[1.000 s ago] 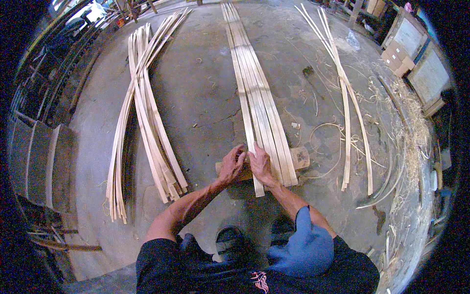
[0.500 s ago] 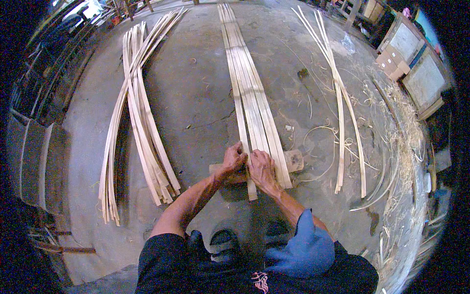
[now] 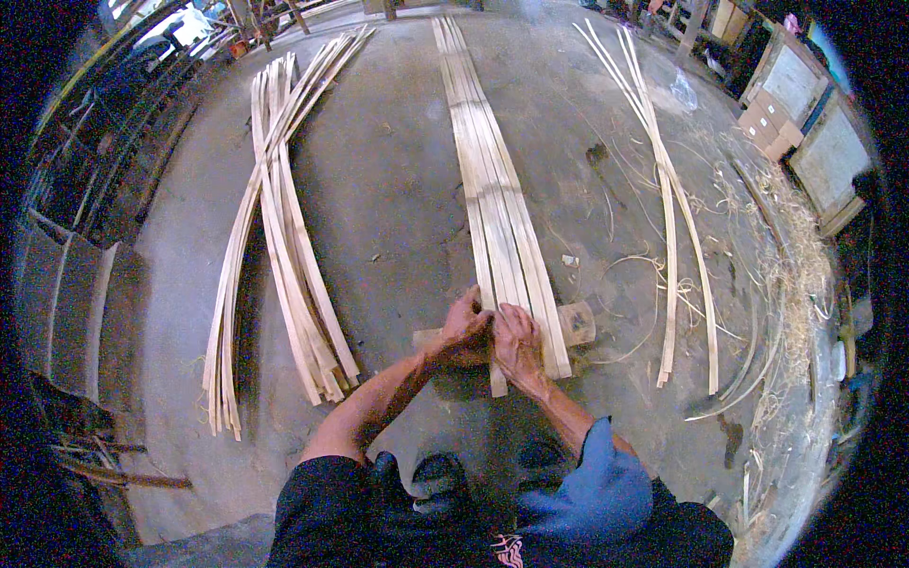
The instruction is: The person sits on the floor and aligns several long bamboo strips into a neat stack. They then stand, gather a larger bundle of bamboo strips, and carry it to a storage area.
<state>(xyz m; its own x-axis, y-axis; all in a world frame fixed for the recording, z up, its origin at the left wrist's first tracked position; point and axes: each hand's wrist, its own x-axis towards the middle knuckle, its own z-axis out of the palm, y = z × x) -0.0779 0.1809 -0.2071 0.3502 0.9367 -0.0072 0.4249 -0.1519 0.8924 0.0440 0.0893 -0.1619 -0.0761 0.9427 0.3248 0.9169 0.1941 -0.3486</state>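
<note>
Several long, pale bamboo strips [image 3: 494, 204] lie side by side in the middle of the floor, running away from me. Their near ends rest across a short wooden block [image 3: 578, 324]. My left hand [image 3: 464, 320] is closed at the near part of the leftmost strip, thumb and fingers pinched along its edge. Close beside it, my right hand [image 3: 518, 343] has its fingers bent down over the same strip and its neighbour. The fingertips meet between the hands, so their exact grip is partly hidden. The leftmost strip's end pokes out below my hands.
A crossed bundle of bamboo strips [image 3: 275, 204] lies on the left, and a smaller crossed pair of bundles [image 3: 668, 208] on the right. Thin shavings [image 3: 791, 284] are heaped along the right side. A cardboard box [image 3: 769, 123] and framed panels stand at the far right.
The view has shifted slightly, so everything sits a little lower and to the right. Both hands stay at the near end of the leftmost strip, the right fingers slightly more curled.
</note>
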